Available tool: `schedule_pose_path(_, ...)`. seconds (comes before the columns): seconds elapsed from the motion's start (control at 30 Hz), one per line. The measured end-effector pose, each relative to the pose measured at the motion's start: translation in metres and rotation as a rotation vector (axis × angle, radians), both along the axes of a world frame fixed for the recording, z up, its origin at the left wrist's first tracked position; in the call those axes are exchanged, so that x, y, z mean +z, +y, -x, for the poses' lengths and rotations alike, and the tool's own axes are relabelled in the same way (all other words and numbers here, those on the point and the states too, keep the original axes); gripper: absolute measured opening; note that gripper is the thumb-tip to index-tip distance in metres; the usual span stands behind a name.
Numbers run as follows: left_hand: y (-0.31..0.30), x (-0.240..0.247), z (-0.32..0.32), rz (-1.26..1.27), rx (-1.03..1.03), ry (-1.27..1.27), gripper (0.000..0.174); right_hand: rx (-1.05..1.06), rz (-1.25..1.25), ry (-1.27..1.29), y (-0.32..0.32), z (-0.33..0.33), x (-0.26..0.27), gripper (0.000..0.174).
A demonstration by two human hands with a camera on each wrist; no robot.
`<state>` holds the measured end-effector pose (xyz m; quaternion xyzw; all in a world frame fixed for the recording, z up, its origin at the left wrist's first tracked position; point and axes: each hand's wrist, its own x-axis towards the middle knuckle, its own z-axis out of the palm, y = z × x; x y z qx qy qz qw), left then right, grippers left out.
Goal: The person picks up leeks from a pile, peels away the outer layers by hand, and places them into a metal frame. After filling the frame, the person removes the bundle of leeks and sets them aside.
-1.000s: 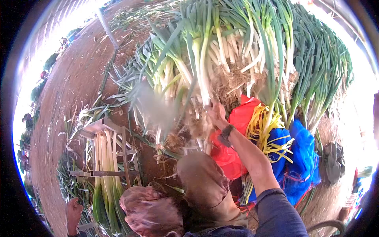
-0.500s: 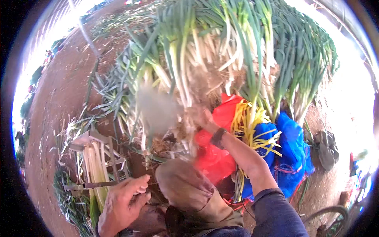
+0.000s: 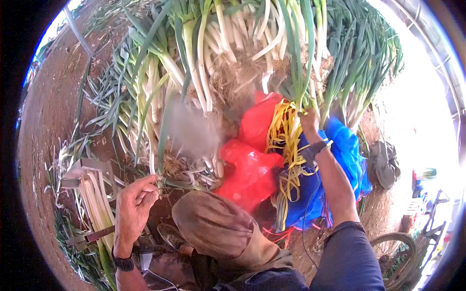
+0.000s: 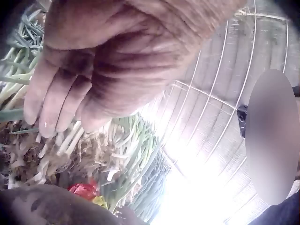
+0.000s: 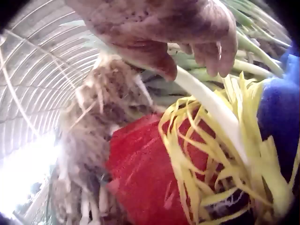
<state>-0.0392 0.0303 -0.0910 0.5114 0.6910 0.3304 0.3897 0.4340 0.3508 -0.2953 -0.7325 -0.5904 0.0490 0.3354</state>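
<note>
Right hand: had moved since the earlier frame from the roots left of the red plastic to a single white leek stem [image 3: 296,121] beside the yellow strips, bringing that stem within its reach
Left hand: had risen beside the dark metal stand [image 3: 90,167]
Fingers: the right hand [image 3: 310,125] was part open, thumb apart from bent fingers; contact with the stem was unclear. The left hand [image 3: 132,208] hung loosely bent, nothing visible in it
Hands: two, each with a dark band at the wrist
Leek heap: one broad heap of green-leaved leeks [image 3: 359,63] behind the hands, too overlapped to count
Stand: one, holding one bunch of pale stems [image 3: 93,199]
Yellow strips: one tangled bundle of flat yellow strips [image 3: 290,167], uncountable singly
Plastic: one crumpled mass of shiny red plastic [image 3: 250,177]
Mesh: blue mesh sacking [image 3: 303,201], number unclear
</note>
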Motion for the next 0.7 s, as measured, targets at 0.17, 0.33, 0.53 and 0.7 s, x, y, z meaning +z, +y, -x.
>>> schedule_pose_path(0.17, 0.002, -0.016, 0.006, 0.068, -0.021, 0.063, 0.035, 0.355, 0.404, 0.353, 0.019, -0.003, 0.028, 0.028)
schedule_pose_path(0.33, 0.001, -0.010, -0.005, 0.055, -0.014, 0.098, 0.031, 0.464, 0.297, 0.527, -0.009, 0.041, 0.104, 0.024)
schedule_pose_path(0.53, -0.003, -0.021, -0.015, -0.095, -0.051, 0.273, 0.032, 0.810, 0.022, 0.448, -0.026, 0.084, 0.209, 0.023)
schedule_pose_path(0.7, -0.008, 0.014, -0.050, -0.475, -0.080, 0.703, 0.036, 1.125, 0.074, 0.450, -0.053, 0.154, 0.259, 0.032)
